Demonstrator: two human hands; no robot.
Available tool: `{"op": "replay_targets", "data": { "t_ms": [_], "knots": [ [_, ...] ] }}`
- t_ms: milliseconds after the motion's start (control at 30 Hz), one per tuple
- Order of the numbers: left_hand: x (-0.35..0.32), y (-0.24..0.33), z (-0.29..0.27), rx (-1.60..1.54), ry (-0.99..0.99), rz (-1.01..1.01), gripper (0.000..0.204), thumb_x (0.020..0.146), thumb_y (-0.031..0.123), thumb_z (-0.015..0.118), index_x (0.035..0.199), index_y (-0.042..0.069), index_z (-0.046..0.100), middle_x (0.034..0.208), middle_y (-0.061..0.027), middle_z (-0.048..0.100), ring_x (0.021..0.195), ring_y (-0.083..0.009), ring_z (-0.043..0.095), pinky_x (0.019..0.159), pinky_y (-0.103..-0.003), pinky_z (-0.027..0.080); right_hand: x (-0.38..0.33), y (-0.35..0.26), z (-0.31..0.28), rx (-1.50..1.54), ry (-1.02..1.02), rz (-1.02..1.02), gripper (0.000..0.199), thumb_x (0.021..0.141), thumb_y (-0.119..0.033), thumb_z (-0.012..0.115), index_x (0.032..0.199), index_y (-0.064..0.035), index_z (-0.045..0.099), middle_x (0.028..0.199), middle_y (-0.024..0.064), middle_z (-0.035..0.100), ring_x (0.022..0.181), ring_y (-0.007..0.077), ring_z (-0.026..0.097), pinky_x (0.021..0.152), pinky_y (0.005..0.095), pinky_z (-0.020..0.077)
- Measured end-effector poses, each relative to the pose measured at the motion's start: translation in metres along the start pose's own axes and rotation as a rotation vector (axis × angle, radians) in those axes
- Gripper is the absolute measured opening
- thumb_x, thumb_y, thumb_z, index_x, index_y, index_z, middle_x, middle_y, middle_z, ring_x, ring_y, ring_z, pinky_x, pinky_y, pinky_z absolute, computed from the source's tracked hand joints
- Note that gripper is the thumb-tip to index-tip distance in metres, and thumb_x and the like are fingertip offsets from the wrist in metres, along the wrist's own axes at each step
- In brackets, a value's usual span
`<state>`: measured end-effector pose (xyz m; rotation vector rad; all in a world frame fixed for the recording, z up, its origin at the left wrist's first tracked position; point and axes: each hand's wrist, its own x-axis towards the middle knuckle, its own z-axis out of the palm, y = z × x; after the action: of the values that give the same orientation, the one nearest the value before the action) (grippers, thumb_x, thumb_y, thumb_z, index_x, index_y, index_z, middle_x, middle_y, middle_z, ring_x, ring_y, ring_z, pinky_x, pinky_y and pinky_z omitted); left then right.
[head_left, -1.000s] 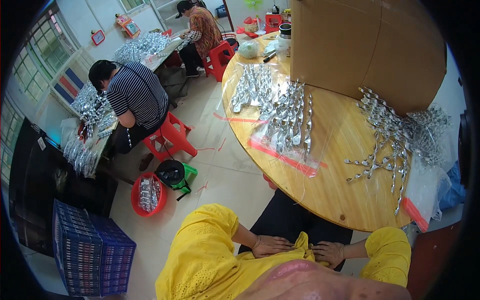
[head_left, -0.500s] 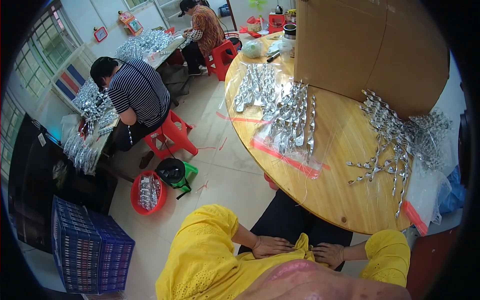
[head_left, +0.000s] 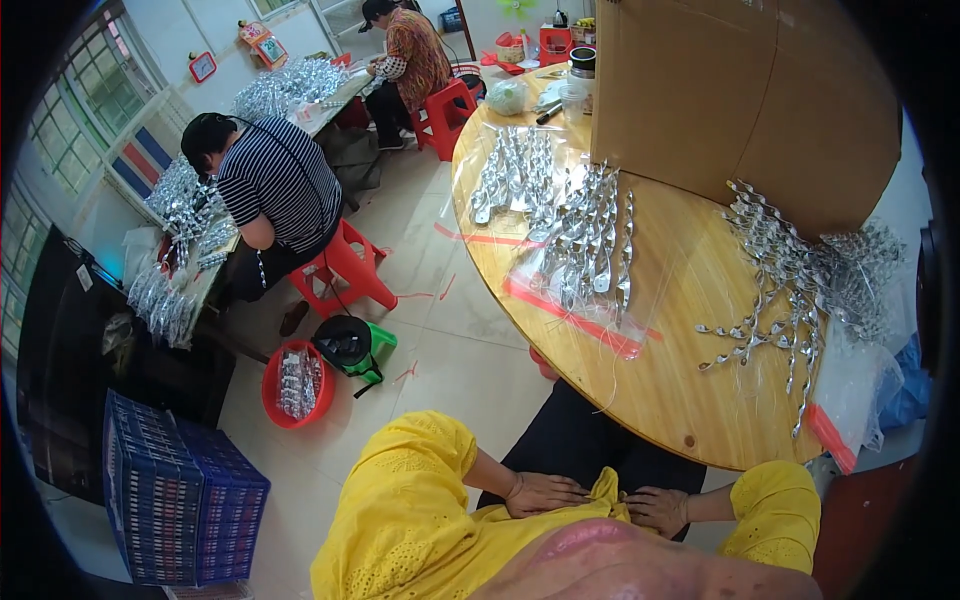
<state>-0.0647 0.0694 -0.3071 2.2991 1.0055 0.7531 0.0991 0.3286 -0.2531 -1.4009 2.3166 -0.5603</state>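
My left hand [head_left: 545, 494] lies flat on my lap, fingers stretched out over the yellow cloth of my top. Opposite it, my right hand [head_left: 657, 510] rests on my other thigh, its fingers spread and holding nothing. A bunched fold of the yellow top [head_left: 606, 485] stands up between the two hands. Beyond my knees is a round wooden table [head_left: 680, 390]. On it, silver twisted strips [head_left: 590, 235] lie in rows on a clear plastic bag with a red edge [head_left: 570, 317]. More silver twisted strips [head_left: 765, 300] are heaped at the right.
A big cardboard box [head_left: 740, 90] stands on the table's far side, near a jar [head_left: 580, 72]. Left on the floor are a red basin [head_left: 298, 420] of silver pieces, a green stool [head_left: 380, 350] and blue crates [head_left: 185, 490]. Two people sit working at a long table with silver strips.
My hands stay where they were on my lap. The whole view has shifted very slightly; nothing was picked up or put down.
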Motion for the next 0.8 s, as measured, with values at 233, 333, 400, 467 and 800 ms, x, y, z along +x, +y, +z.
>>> {"op": "replay_targets", "data": {
  "t_ms": [233, 333, 400, 467, 800],
  "knots": [
    [-0.001, 0.000, 0.004, -0.019, 0.009, -0.005, 0.064, 0.074, 0.030, 0.034, 0.125, -0.006, 0.020, 0.130, -0.0262, 0.020, 0.122, -0.0383, 0.020, 0.097, -0.046, 0.019, 0.002, -0.003, -0.006, -0.011, -0.056, 0.010, 0.052, 0.074, -0.047, 0.049, 0.101, -0.0034, 0.051, 0.118, 0.0192, 0.041, 0.116, 0.0320, 0.031, 0.095, 0.0455, 0.0243],
    [0.000, 0.001, 0.003, -0.004, 0.015, -0.007, 0.064, 0.075, 0.031, 0.033, 0.126, -0.006, 0.020, 0.131, -0.0258, 0.020, 0.121, -0.0381, 0.021, 0.097, -0.046, 0.019, 0.002, -0.003, -0.005, -0.034, -0.061, 0.011, 0.053, 0.075, -0.048, 0.046, 0.102, -0.0034, 0.052, 0.119, 0.0193, 0.040, 0.117, 0.0320, 0.030, 0.096, 0.0453, 0.0228],
    [0.003, 0.004, -0.003, -0.030, -0.022, -0.029, 0.064, 0.076, 0.031, 0.032, 0.126, -0.006, 0.020, 0.131, -0.0252, 0.020, 0.122, -0.0376, 0.021, 0.098, -0.045, 0.019, 0.003, -0.004, -0.010, -0.018, -0.125, 0.022, 0.053, 0.075, -0.049, 0.046, 0.101, -0.0035, 0.052, 0.119, 0.0193, 0.040, 0.118, 0.0315, 0.030, 0.096, 0.0451, 0.0227],
    [0.001, 0.002, 0.001, -0.002, -0.022, -0.029, 0.064, 0.076, 0.032, 0.031, 0.126, -0.006, 0.020, 0.131, -0.0249, 0.020, 0.122, -0.0374, 0.021, 0.098, -0.045, 0.019, 0.001, -0.003, -0.005, -0.029, -0.100, 0.014, 0.053, 0.075, -0.049, 0.045, 0.101, -0.0036, 0.053, 0.119, 0.0192, 0.040, 0.118, 0.0313, 0.030, 0.096, 0.0450, 0.0228],
    [0.002, 0.005, -0.006, 0.014, 0.005, -0.014, 0.063, 0.076, 0.030, 0.030, 0.126, -0.007, 0.019, 0.131, -0.0248, 0.021, 0.121, -0.0367, 0.023, 0.098, -0.044, 0.019, 0.002, -0.001, -0.006, -0.054, -0.052, 0.000, 0.050, 0.073, -0.048, 0.049, 0.098, -0.0045, 0.053, 0.116, 0.0186, 0.043, 0.116, 0.0317, 0.032, 0.094, 0.0449, 0.0254]
  ]
}}
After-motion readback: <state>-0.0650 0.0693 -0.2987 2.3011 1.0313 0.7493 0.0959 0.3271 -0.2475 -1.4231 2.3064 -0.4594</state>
